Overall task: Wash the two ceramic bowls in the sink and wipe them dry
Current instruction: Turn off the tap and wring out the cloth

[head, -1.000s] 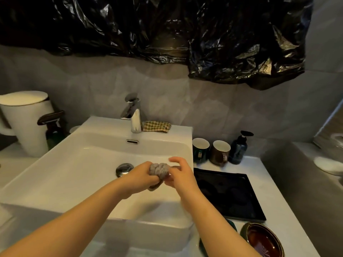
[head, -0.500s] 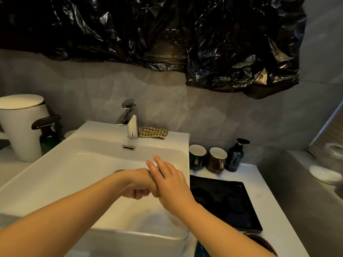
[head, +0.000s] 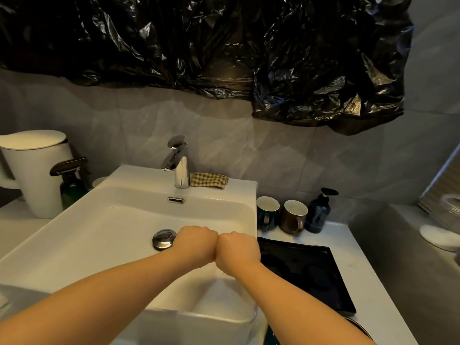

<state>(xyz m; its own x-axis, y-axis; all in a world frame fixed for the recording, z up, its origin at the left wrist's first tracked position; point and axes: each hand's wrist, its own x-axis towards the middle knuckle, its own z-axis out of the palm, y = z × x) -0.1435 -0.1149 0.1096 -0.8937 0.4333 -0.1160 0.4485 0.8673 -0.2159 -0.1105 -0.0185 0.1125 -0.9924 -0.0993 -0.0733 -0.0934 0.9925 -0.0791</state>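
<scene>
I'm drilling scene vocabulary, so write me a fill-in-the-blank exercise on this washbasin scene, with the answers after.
1. The left hand and the right hand, both curled, touch each other above the ___.
2. The checked cloth lies just right of the ___.
3. Between the sink and the pump bottle stand ___ mugs.
4. The black tray lies on the counter to the ___ of the sink.
Missing words: sink; faucet; two; right.
</scene>
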